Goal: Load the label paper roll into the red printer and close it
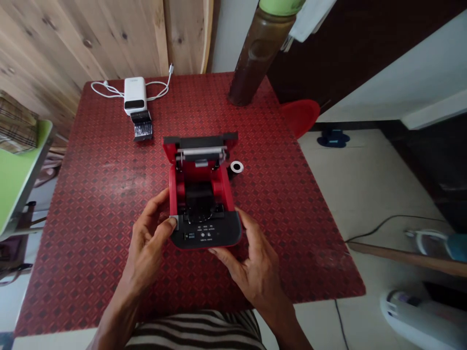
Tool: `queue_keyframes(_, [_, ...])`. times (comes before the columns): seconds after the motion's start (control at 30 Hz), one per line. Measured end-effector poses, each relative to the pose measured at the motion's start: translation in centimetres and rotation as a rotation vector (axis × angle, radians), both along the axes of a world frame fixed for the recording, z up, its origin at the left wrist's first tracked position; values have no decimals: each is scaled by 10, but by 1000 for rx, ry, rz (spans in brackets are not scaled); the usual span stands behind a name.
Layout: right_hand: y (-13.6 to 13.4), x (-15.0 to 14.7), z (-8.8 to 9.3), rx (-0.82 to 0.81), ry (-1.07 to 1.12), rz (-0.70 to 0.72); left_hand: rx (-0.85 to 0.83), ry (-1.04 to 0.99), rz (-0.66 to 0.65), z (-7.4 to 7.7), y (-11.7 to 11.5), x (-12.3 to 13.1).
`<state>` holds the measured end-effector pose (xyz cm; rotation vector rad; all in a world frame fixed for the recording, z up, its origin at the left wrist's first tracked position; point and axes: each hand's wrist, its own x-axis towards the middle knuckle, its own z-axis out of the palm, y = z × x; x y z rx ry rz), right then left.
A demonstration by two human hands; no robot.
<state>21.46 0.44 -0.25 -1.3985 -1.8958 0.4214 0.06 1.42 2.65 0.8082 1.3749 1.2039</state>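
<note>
**Red machine held at its near end by both hands**

Both hands close on the near, black end of a red machine [223,192] that sits on the table [102,194] with its lid [200,142] swung up and back. The left hand [148,243] has a narrow grip on the near left corner: the thumb presses a small grey tab there and the fingers curl along the left side. The right hand [251,267] holds the near right corner, thumb against the side wall and fingers bent under the front edge, so its grip is about as wide as that corner. The machine lies between the two grips, roughly mid-table.

Just beyond the right grip, beside the machine's right wall, lies a small white ring [237,167]. Well beyond the left grip is a white power bank [134,95] with its white cable [157,90] looped to either side, and a small dark block [142,129] sits just at its near end. Far beyond the right grip, at the table's far edge, stands a brown bottle [255,58] with a green cap.

Bare tabletop stretches wide to the left of the left grip and to the right of the right grip, out to both side edges. The near edge runs close under the wrists, above a striped cloth [197,334]. Past the right edge the floor shows, with a red stool [299,116] near the far corner.
</note>
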Motion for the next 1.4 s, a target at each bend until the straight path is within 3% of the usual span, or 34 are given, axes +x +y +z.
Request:
queue_keyframes(0.17, [1,12,11,-53,40,55,10,11,0,-7,-2,-1])
queue_keyframes(0.33, [27,20,48,57,82,51,46,-26,-16,-13,-2,-5])
queue_keyframes(0.43, [59,6,65,150,-89,227,60,-19,-35,-14,-1,-6])
queue_keyframes(0.53, [90,-17,69,79,-364,404,62,-3,-47,-13,-1,-7])
queue_keyframes(0.63, [109,-39,66,-16,-624,489,73,-23,-54,-14,-1,-6])
queue_keyframes(0.7, [115,-50,64,-32,-686,478,88,-29,-58,-15,-1,-6])
queue_keyframes(0.83, [121,-64,68,-83,-741,418,86,-39,-58,-15,0,-7])
queue_keyframes(0.97, [126,-72,78,-218,-855,454,85,-51,-56,-16,0,-7])
queue_keyframes(1.07, [127,-71,83,-231,-890,473,90,-50,-58,-17,0,-7])
queue_keyframes(1.27, [109,-60,87,-19,-809,395,100,-21,-52,-17,1,-7])
queue_keyframes(1.4, [86,-40,97,189,-546,294,97,-38,-50,-17,-1,-7])
